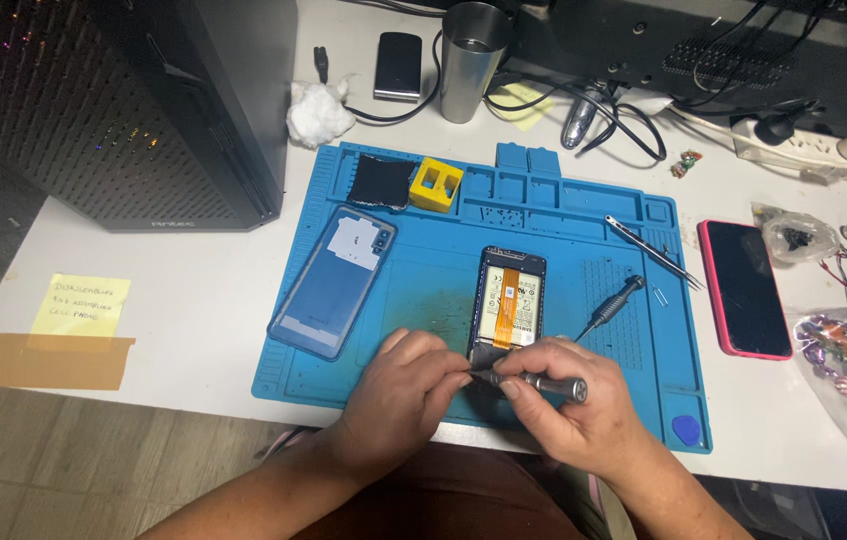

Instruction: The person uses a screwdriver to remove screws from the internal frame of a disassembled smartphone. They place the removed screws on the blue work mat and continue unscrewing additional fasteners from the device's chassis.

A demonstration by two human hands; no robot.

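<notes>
Opened phone (508,303) lying mid blue mat (423,280), back cover (335,282) already off and parked to its left, battery and orange flex exposed. Looks roughly midway thru teardown imo, bottom end not yet apart. Right hand (568,405) pinched around small screwdriver (533,381), tip at phone's lower edge; left hand (403,390) fingers pressed together steadying that tip. Second driver (611,307) and tweezers (651,250) w/in reach on the right, pink-cased phone (746,290) off the mat. Hands hiding the screw area.

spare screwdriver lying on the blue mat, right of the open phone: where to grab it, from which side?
Take the spare screwdriver by its dark ribbed handle, the upper-right end, coming from above. It lies flat and slanted on the blue mat, with its tip toward the open phone, so probably pinch across the handle.
</notes>
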